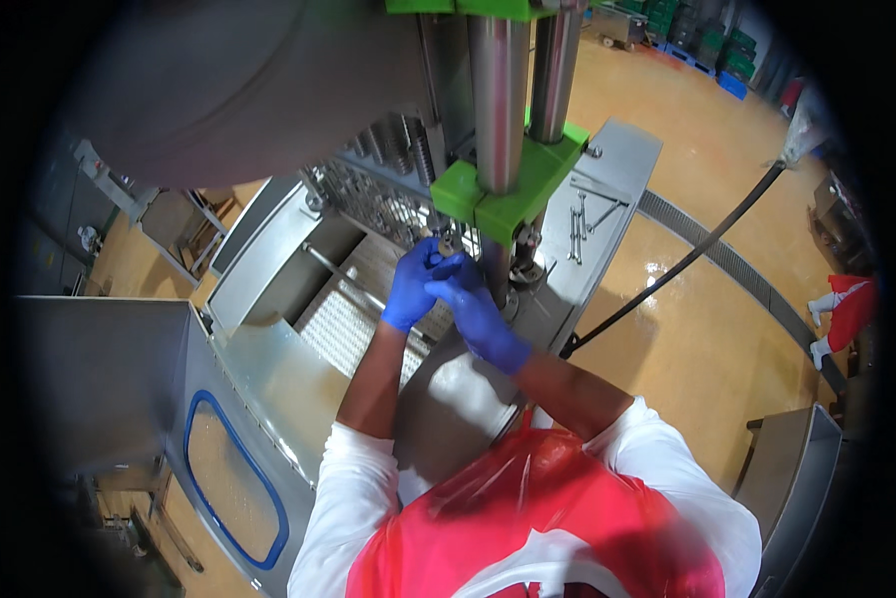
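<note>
Both my hands wear blue gloves and meet at the machine, just below the green clamp block (513,184). My left hand (408,287) has its fingers curled in at a small round metal part (448,242). Against it, from the right, my right hand (476,317) is closed with its fingers bent inward. What the fingers grip is mostly hidden by the gloves. Left of the hands is a bank of thin metal needles and springs (373,189). Under them lies a white, dimpled conveyor bed (353,324), crossed by a metal rod (343,274).
Upright steel columns (496,100) rise through the green block. Several wrenches (577,227) lie on the steel ledge (632,154) to the right. A black hose (687,261) runs across the tan floor. At left is a steel panel with a blue-rimmed opening (190,439). Another person's red garment (852,311) shows far right.
</note>
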Action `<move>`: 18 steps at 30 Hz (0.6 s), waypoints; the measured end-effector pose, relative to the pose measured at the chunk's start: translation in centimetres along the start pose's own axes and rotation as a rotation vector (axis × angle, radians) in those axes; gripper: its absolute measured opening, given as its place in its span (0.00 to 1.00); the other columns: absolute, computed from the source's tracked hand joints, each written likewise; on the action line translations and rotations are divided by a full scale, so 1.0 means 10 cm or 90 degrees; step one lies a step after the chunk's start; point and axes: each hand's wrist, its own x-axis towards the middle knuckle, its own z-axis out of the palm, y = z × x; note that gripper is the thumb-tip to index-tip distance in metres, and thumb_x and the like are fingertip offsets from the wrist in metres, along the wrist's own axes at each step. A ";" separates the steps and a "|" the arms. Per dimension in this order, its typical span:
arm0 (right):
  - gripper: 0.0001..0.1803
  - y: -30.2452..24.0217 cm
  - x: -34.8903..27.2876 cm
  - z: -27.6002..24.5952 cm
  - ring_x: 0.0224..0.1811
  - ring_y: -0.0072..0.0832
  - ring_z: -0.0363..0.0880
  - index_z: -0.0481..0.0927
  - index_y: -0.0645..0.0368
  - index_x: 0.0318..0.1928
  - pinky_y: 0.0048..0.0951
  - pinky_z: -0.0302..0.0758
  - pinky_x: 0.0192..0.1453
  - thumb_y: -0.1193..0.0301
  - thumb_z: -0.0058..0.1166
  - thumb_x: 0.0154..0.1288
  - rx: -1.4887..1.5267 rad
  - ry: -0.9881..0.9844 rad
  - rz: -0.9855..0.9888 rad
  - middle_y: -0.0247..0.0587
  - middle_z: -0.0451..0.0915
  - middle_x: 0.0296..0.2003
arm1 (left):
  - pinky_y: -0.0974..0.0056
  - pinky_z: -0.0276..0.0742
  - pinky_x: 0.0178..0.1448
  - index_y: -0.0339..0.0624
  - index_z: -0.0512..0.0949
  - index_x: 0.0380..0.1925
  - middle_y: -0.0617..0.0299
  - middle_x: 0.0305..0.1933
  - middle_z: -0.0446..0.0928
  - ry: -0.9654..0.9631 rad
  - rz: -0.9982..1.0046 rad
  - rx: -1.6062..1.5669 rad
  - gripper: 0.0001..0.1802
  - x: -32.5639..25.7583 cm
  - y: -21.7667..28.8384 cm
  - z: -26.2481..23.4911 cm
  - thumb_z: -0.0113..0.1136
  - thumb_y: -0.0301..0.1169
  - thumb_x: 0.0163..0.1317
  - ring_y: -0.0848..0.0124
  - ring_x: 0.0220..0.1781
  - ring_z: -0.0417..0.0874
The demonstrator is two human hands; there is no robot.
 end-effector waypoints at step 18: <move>0.15 -0.88 0.55 -1.74 0.39 0.50 0.84 0.84 0.59 0.44 0.43 0.80 0.47 0.65 0.46 0.72 -0.609 0.197 -0.104 0.53 0.85 0.37 | 0.70 0.74 0.48 0.38 0.78 0.49 0.68 0.42 0.80 0.024 0.012 0.105 0.12 0.02 -0.04 0.05 0.65 0.25 0.67 0.81 0.42 0.77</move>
